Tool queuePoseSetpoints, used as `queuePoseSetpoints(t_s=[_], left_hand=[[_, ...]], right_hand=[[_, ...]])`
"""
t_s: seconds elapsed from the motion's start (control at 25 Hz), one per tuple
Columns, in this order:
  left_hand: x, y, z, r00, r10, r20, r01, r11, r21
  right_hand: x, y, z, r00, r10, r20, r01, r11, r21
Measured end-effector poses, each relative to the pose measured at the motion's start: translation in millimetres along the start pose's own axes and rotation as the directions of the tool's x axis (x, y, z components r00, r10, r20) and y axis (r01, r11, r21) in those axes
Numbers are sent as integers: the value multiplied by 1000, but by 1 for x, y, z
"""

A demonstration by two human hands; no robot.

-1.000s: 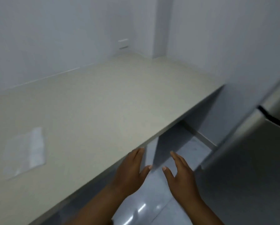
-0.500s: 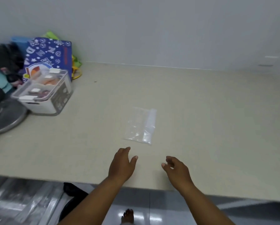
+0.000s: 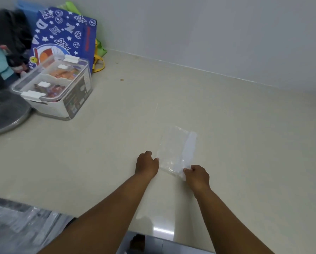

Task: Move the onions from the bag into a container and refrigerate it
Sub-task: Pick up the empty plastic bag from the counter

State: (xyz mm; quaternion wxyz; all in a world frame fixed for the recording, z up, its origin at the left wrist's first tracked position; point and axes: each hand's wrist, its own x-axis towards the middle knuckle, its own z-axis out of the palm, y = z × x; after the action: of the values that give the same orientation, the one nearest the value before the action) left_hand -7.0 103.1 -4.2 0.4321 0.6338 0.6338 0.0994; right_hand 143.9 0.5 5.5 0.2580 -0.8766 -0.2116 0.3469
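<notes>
Blue printed bag (image 3: pixel 65 39), grey round lid (image 3: pixel 5 116)

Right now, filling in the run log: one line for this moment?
left hand: beside bag, empty | right hand: pinching clear plastic bag near corner | bag flat on counter

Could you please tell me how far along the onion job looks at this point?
Done, apparently: the clear plastic bag lies flat and looks empty on the counter. In hand: the right hand pinches the bag's near corner, and the left hand rests beside its edge. Unclear: a lidded container stands far left on the counter, its contents too blurred to identify, so I cannot confirm any onions were refrigerated.
</notes>
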Motion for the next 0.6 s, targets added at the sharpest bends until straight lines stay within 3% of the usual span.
queuePoseSetpoints(t_s=[0.16, 0.36, 0.48, 0.6], left_hand=[[-6, -15, -7, 990, -142, 8, 141, 980, -142], [-47, -54, -34, 941, -331, -72, 288, 894, -343], [-98, -93, -49, 862, -468, -193, 325, 804, -499], [-166, -141, -52, 702, -675, -225, 358, 608, -708]], right_hand=[[-3, -5, 11, 1000, -2, 30, 1, 999, 48], [-34, -7, 36, 962, -188, 198, 184, 982, 39], [-58, -6, 54, 882, -287, 372, 309, 951, 2], [-93, -5, 84, 726, -385, 570, 481, 876, -20]])
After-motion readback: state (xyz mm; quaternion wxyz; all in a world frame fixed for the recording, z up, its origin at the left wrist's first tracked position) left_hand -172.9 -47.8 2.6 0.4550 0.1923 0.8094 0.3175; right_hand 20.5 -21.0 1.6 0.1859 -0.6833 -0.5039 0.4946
